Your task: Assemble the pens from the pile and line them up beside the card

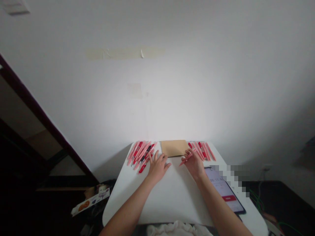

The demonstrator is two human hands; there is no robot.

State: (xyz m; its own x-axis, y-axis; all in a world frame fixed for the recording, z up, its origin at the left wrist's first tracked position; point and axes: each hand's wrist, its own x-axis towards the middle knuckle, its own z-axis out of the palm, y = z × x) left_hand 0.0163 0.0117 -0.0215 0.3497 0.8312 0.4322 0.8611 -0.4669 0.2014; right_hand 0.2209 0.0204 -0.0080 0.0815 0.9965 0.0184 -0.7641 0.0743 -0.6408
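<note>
My left hand [157, 165] lies flat on the white table [172, 196], fingers spread, its tips touching a pile of several pink and red pens [140, 153] at the far left. My right hand [195, 163] is closed round one pink pen [185, 159], which points down to the left. Just beyond that hand lies a second row of several pink and red pens [203, 150]. A tan cardboard box [174, 147] lies flat between the two piles, against the wall.
A tablet [225, 193] with a lit screen lies on the table by my right forearm. A white wall rises right behind the table. On the dark floor at the left lies a printed package [90, 201]. White cloth [177, 229] shows at the near edge.
</note>
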